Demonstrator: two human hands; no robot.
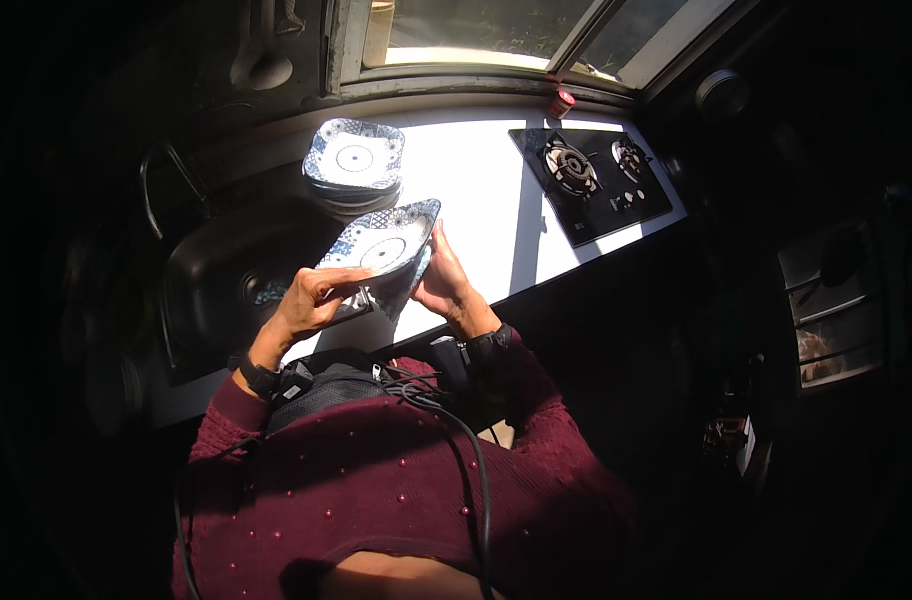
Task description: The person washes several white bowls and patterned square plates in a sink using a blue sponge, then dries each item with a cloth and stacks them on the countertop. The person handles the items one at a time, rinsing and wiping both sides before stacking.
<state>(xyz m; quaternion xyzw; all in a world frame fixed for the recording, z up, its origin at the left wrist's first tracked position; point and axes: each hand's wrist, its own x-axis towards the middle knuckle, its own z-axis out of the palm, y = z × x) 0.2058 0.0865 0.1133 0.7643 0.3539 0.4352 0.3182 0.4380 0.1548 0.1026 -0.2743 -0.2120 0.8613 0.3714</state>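
A square patterned blue-and-white dish [384,244] is held tilted in front of me, over the counter beside the sink. My left hand [309,296] grips its near left edge. Around its right side is my right hand [448,277], the thumb up along the rim and the palm against the side. A small bluish patch shows between the right palm and the dish; whether it is a cloth or the dish's underside, I cannot tell. Just behind the held dish stands a stack of dishes [354,157], the top one bearing a similar pattern.
To the left is a steel sink [208,262] with a curved faucet [152,187]. A black two-burner gas hob [594,184] is set into the white countertop [467,169] at right. Behind the hob stands a small red can [561,103], below the window [471,37]. Ladles [264,67] hang at upper left.
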